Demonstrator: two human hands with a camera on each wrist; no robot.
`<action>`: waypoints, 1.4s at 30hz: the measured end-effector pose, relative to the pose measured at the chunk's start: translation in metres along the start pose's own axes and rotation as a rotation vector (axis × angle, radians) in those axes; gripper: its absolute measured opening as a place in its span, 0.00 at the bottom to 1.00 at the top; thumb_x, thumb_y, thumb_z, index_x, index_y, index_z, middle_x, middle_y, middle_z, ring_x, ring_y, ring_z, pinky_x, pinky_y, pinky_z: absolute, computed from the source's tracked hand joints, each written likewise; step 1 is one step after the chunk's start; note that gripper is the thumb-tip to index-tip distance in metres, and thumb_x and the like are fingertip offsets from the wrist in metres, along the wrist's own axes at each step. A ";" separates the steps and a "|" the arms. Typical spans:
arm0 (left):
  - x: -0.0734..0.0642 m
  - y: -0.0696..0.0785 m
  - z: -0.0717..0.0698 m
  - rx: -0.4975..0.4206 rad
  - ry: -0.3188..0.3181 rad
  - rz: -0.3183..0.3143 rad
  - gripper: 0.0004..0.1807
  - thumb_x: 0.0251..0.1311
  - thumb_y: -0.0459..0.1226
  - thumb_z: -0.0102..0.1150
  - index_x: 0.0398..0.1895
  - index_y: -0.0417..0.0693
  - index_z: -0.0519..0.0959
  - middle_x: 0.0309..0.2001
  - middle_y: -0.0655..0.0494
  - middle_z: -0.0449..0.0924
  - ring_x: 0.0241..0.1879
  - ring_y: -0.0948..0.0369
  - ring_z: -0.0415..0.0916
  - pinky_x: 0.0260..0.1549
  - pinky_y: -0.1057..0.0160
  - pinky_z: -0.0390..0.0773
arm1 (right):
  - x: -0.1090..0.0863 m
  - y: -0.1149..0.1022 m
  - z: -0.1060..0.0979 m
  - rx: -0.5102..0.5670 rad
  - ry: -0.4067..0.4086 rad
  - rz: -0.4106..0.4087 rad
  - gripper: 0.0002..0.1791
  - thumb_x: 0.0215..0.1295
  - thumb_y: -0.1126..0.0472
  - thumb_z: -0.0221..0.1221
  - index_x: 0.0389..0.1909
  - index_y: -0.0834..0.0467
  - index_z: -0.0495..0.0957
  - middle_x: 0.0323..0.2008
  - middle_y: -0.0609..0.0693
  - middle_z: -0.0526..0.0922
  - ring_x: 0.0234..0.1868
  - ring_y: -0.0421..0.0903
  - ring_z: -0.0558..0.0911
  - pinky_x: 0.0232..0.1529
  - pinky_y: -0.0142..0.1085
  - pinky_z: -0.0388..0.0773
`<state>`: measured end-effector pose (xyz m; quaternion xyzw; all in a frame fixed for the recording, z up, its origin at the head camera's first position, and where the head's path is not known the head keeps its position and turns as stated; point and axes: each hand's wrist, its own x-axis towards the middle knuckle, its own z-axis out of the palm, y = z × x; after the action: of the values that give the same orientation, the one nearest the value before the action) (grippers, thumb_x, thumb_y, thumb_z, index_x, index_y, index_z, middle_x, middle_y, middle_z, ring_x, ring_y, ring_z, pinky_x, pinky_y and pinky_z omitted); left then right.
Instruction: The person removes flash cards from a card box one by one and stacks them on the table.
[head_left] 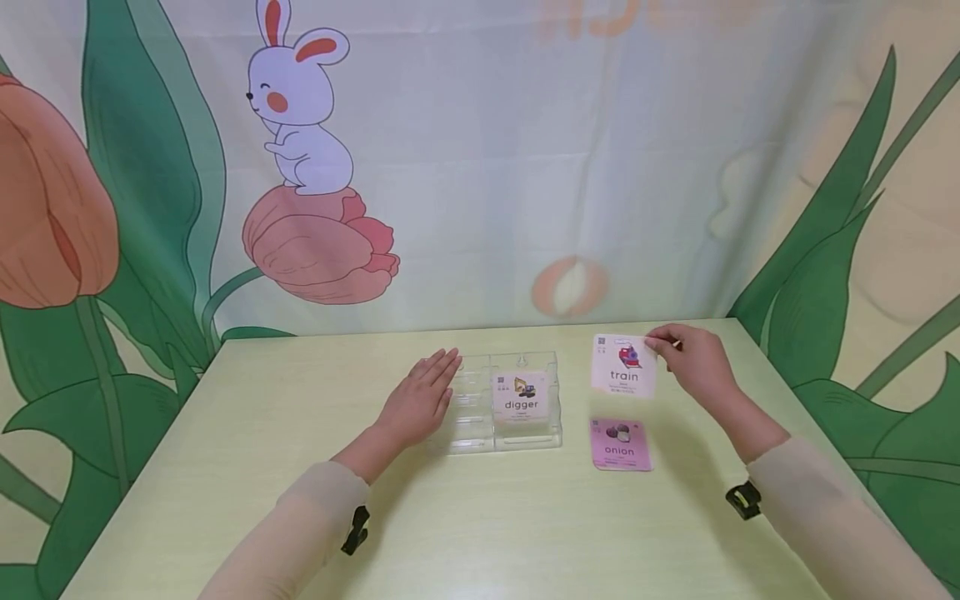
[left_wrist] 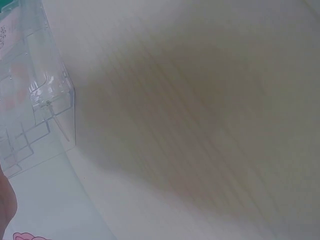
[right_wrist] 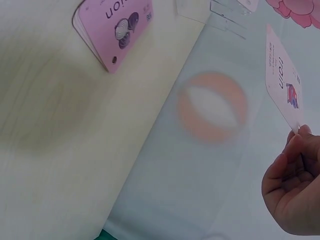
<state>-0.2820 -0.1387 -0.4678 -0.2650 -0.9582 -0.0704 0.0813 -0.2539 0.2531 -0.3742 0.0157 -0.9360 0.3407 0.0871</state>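
My right hand [head_left: 693, 357] pinches a pale pink "train" flashcard [head_left: 623, 367] by its right edge. In the right wrist view, thumb and fingers meet at one corner of that card [right_wrist: 284, 80]. Below it lies a stack of flashcards, with a pink "onion" card [head_left: 619, 446] on top. My left hand [head_left: 416, 402] lies with straight fingers over the left side of a clear plastic card rack [head_left: 491, 442], covering part of it. A "digger" flashcard [head_left: 521, 398] sits in the rack's right half. Only a sliver of the left hand [left_wrist: 6, 202] shows in the left wrist view.
The pale wooden tabletop [head_left: 480, 525] carries the rack and the cards. Behind its far edge hangs a printed curtain [head_left: 480, 167] with a rabbit, tulips and leaves. Dark straps with small devices show at both sleeves.
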 end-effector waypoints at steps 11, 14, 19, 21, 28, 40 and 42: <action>-0.002 0.000 -0.001 0.005 -0.001 -0.008 0.30 0.78 0.40 0.44 0.79 0.37 0.59 0.80 0.44 0.59 0.81 0.47 0.55 0.82 0.48 0.55 | -0.008 0.011 0.009 0.014 -0.022 0.034 0.15 0.77 0.61 0.56 0.53 0.69 0.81 0.41 0.64 0.83 0.32 0.49 0.74 0.27 0.31 0.69; -0.002 0.000 -0.001 0.001 -0.005 -0.007 0.30 0.78 0.39 0.44 0.79 0.37 0.59 0.80 0.44 0.59 0.81 0.47 0.55 0.82 0.47 0.55 | -0.008 0.015 0.013 0.025 -0.034 0.048 0.16 0.77 0.61 0.56 0.54 0.69 0.81 0.42 0.64 0.83 0.32 0.49 0.74 0.28 0.31 0.68; -0.001 0.000 0.000 -0.002 -0.009 -0.006 0.30 0.78 0.40 0.44 0.79 0.37 0.59 0.80 0.44 0.59 0.81 0.46 0.55 0.82 0.47 0.55 | -0.010 0.024 0.021 0.042 -0.059 0.073 0.16 0.77 0.61 0.55 0.55 0.69 0.81 0.43 0.65 0.83 0.33 0.48 0.73 0.28 0.31 0.68; -0.001 -0.001 0.001 0.000 -0.009 -0.005 0.30 0.78 0.40 0.43 0.79 0.37 0.58 0.80 0.44 0.58 0.81 0.47 0.55 0.82 0.48 0.55 | -0.011 0.027 0.023 0.047 -0.066 0.078 0.17 0.77 0.61 0.55 0.55 0.70 0.81 0.43 0.65 0.84 0.32 0.48 0.74 0.28 0.31 0.68; -0.001 0.000 0.000 -0.012 0.005 -0.003 0.30 0.78 0.39 0.44 0.78 0.37 0.59 0.80 0.44 0.59 0.81 0.46 0.55 0.81 0.47 0.56 | -0.013 0.037 0.033 0.069 -0.083 0.104 0.17 0.78 0.61 0.54 0.56 0.70 0.80 0.43 0.65 0.84 0.30 0.46 0.73 0.26 0.31 0.68; 0.000 0.001 0.000 -0.010 0.002 -0.007 0.30 0.78 0.39 0.44 0.78 0.37 0.59 0.80 0.44 0.59 0.81 0.46 0.55 0.81 0.47 0.56 | -0.012 0.052 0.045 0.101 -0.140 0.155 0.18 0.78 0.61 0.53 0.57 0.70 0.80 0.36 0.62 0.82 0.28 0.44 0.72 0.25 0.31 0.69; 0.000 0.001 0.000 -0.009 0.000 -0.012 0.30 0.78 0.39 0.44 0.79 0.37 0.59 0.80 0.44 0.59 0.81 0.46 0.55 0.82 0.47 0.56 | -0.011 0.055 0.047 0.106 -0.151 0.151 0.18 0.78 0.61 0.54 0.56 0.71 0.80 0.32 0.60 0.81 0.27 0.44 0.71 0.25 0.31 0.69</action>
<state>-0.2816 -0.1381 -0.4673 -0.2595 -0.9595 -0.0751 0.0798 -0.2551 0.2648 -0.4467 -0.0248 -0.9191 0.3931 -0.0105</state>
